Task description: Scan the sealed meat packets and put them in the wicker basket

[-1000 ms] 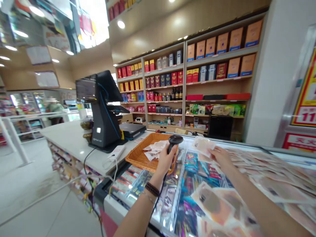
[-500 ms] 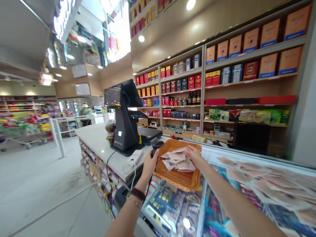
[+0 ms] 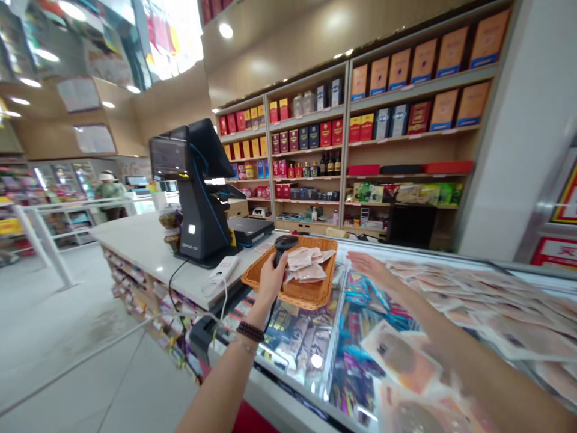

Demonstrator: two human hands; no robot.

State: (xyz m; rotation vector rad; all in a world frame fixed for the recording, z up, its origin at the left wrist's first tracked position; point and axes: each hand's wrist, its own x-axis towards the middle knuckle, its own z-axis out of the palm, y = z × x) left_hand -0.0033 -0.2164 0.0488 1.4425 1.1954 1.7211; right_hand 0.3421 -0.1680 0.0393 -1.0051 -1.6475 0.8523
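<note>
My left hand (image 3: 271,276) is wrapped around the handle of a black barcode scanner (image 3: 285,242), its head pointing up over an orange wicker basket (image 3: 311,296). Several flat, pale packets (image 3: 307,272) lie in a loose heap in the basket, just right of the scanner. My right hand (image 3: 370,268) is empty, fingers stretched out flat above the glass-topped case (image 3: 340,319), a little right of the basket and apart from it. Beyond that hand, many similar flat packets (image 3: 489,304) are spread across the glass. Some larger-looking packets (image 3: 403,355) lie nearer, partly behind my right forearm.
A checkout terminal (image 3: 198,198) stands on the white counter (image 3: 135,237) to the left, with a white power strip (image 3: 224,269) and cables near it. Shelves (image 3: 306,117) of boxes and bottles line the back wall. A person (image 3: 110,195) stands far left.
My right hand has left the packets in the basket and moved right, over the glass. The view has turned right. The scanner stays in my left hand.
</note>
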